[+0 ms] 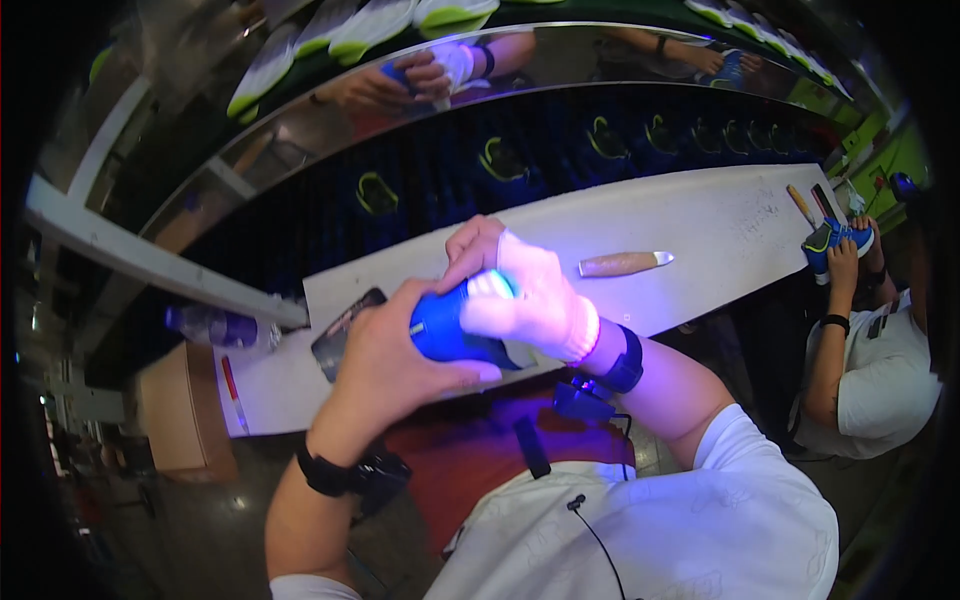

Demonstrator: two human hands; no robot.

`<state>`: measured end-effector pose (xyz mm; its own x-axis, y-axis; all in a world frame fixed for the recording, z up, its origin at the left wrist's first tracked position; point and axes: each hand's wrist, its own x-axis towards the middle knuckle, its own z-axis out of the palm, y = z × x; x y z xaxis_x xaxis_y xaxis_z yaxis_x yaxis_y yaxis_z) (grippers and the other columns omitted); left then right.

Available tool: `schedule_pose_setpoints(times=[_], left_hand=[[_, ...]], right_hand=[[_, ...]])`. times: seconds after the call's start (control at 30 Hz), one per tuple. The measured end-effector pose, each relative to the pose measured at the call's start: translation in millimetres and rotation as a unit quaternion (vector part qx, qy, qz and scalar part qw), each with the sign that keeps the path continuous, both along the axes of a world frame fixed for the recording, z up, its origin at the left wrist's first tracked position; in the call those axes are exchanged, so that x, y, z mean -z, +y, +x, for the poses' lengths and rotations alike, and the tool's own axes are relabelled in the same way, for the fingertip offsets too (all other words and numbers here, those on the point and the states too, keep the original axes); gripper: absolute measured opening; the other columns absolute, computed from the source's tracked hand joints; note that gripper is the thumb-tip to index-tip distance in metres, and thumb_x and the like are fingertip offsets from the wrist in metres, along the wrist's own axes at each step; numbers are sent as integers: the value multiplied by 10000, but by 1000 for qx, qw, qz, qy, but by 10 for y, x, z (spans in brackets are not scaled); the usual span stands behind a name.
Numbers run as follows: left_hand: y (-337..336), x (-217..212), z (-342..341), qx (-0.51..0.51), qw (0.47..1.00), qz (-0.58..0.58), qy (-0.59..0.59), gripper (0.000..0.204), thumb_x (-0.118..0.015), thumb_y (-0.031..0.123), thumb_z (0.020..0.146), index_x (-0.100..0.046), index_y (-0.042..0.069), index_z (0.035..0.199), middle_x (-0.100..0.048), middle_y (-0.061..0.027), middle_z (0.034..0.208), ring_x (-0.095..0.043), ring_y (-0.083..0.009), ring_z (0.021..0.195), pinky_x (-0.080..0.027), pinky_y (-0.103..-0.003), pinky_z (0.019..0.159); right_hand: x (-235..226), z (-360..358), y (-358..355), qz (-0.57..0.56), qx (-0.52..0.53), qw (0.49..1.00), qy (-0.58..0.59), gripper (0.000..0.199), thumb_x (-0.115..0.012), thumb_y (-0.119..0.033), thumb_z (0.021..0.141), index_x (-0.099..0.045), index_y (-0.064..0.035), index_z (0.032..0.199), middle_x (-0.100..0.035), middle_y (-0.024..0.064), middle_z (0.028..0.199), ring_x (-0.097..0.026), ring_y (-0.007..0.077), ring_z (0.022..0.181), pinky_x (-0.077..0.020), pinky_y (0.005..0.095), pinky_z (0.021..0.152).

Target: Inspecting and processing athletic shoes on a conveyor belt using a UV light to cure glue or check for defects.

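"Set the scene!"

"A long white table (715, 225) ran from near left to far right, dark pieces with yellow-green trim (502, 160) lined up beyond. A wooden-handled knife (615, 265) lay right of the hands; a red-handled tool (229, 380) and a purplish bottle (205, 325) sat left. Far right, a co-worker (870, 380) held a blue shoe (822, 240)."

"And the blue item (435, 330)?"

"Up between both hands, over the table's near edge! The left hand (392, 350) clasped its left side, fingers curled; the gloved right hand (535, 300), lit violet-pink, was closed over its far right side."

"Pointing where?"

"Its long axis seemed to slant left to right, a rounded side facing near. The hands covered so much, I couldn't tell front from back!"
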<state>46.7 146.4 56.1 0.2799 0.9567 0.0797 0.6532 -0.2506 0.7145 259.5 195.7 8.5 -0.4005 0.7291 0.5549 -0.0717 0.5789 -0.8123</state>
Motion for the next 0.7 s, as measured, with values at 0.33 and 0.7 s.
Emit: schedule_pose_setpoints(times=[0.33,0.7], left_hand=[[-230,196,-210,-108,988,-86,-68,704,-1017,333,679,-677,-24,1182,-768,-122,984,-766,-234,907,-611,-360,829],[200,-194,242,-60,988,-62,130,768,-1009,456,661,-662,-71,1099,-777,-186,884,-800,-289,807,-633,-379,750]], right_hand=[[119,-539,226,-402,-227,763,452,216,-625,-231,1001,-624,-19,961,-543,66,905,-528,169,854,-459,332,787],[-93,-188,430,-143,-141,976,82,252,-602,-277,992,-575,-45,898,-503,47,1016,-468,165,940,-404,289,892]])
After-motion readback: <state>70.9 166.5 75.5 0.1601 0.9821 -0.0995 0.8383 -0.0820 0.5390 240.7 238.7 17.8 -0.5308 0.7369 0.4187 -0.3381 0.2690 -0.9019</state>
